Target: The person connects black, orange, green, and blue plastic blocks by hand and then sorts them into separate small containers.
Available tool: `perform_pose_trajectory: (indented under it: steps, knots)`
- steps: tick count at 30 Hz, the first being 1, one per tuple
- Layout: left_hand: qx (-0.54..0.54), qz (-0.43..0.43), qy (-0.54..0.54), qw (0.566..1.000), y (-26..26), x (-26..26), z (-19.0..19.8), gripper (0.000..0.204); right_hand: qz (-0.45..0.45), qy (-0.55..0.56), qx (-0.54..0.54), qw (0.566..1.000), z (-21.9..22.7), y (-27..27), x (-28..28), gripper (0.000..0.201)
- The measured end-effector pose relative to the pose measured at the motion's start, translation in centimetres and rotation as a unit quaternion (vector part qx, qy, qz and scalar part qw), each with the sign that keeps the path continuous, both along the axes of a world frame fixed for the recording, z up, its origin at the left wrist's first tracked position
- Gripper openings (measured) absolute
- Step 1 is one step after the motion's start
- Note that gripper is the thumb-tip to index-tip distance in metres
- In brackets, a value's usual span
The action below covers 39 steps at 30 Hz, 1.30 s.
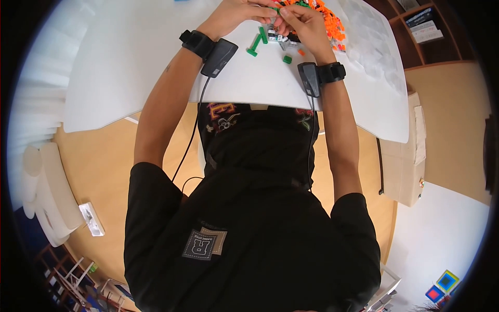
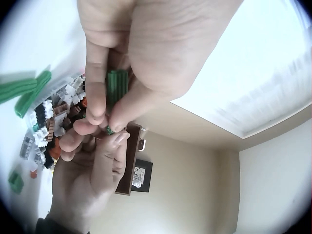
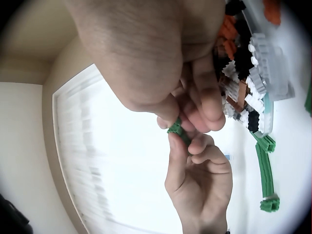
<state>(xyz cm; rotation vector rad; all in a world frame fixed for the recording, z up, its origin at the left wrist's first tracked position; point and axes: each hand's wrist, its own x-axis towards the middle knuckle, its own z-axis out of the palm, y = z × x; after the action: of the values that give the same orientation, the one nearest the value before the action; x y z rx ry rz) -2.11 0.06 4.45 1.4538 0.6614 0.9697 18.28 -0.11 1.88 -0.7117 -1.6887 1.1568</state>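
Fingertip to fingertip, my left hand (image 1: 234, 16) and right hand (image 1: 307, 28) meet over the far part of the table. My left thumb and fingers pinch a ridged green building block (image 2: 117, 87), partly hidden behind them. In the right wrist view, my right thumb and fingers pinch a small green block (image 3: 175, 127) right at the left fingertips. Cannot tell whether these are one joined piece. On the table just below the hands lie a long green block assembly (image 1: 254, 46) and a short green block (image 1: 287, 60).
A clear tray (image 3: 279, 73) of white, black, brown and orange blocks stands beyond the hands. A heap of orange blocks (image 1: 332, 23) is at its right. Clear plastic sheeting (image 1: 371, 49) covers the table's right side. Cables (image 1: 193, 132) run from the wrist cameras.
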Motion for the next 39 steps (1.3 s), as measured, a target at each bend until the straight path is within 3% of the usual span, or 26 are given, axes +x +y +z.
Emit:
perform_pose_trajectory:
  steps: [4,7,11,14,17,19,20,22,23,24,26,29,33,35,39]
  knots:
    - [0.009,-0.004,-0.012,1.0,0.5,0.3,-0.4,0.022,0.0,0.027,-0.023,0.999,-0.1,0.4,-0.2,0.023]
    - [0.058,0.039,0.039,0.997,1.2,0.5,-1.1,0.021,-0.011,0.02,-0.036,0.999,-0.8,0.8,-0.4,0.024]
    - [0.079,0.047,0.051,0.994,1.1,0.6,-0.8,0.022,-0.03,0.007,-0.001,1.0,-1.1,0.9,-0.3,0.024]
    - [0.079,0.043,0.029,0.996,0.8,0.5,-0.5,0.022,-0.017,0.047,-0.057,0.997,-0.7,0.8,-0.3,0.023]
    - [0.078,0.054,0.016,0.995,1.3,0.0,-0.7,0.023,-0.027,0.134,-0.107,0.985,-0.3,0.6,-0.2,0.023]
    - [0.076,0.065,0.026,0.995,1.4,-0.1,-0.8,0.023,0.075,0.341,-0.26,0.9,-1.5,2.7,0.6,0.034]
    - [0.097,0.094,0.062,0.989,1.2,-0.1,-1.0,0.026,0.074,0.343,-0.258,0.9,-1.5,2.9,1.4,0.034]
    - [0.118,0.122,0.097,0.981,1.1,-0.1,-1.0,0.029,-0.053,0.262,-0.182,0.946,0.5,2.0,2.2,0.025]
    - [0.1,0.133,0.116,0.979,1.1,-0.1,-1.0,0.029,-0.175,0.192,-0.153,0.953,1.2,1.6,2.0,0.026]
    - [0.081,0.144,0.135,0.977,1.2,-0.2,-1.1,0.03,-0.175,0.194,-0.153,0.953,1.1,1.8,2.0,0.026]
    - [0.085,0.131,0.118,0.981,1.6,-0.4,-1.4,0.029,-0.286,0.069,0.025,0.955,0.6,2.0,2.1,0.028]
    - [0.095,0.108,0.095,0.985,1.6,-0.2,-1.5,0.028,-0.333,0.004,0.044,0.942,1.0,1.3,1.7,0.031]
    - [0.109,0.087,0.082,0.987,1.4,0.2,-1.4,0.03,-0.309,-0.03,0.09,0.946,1.0,0.7,0.8,0.029]
    - [0.094,0.08,0.083,0.989,1.4,0.2,-1.5,0.031,-0.237,-0.004,0.125,0.964,0.6,-0.3,-0.4,0.024]
    - [0.082,0.057,0.093,0.991,1.0,0.2,-1.1,0.033,-0.181,-0.085,0.072,0.977,0.7,-0.8,-1.0,0.024]
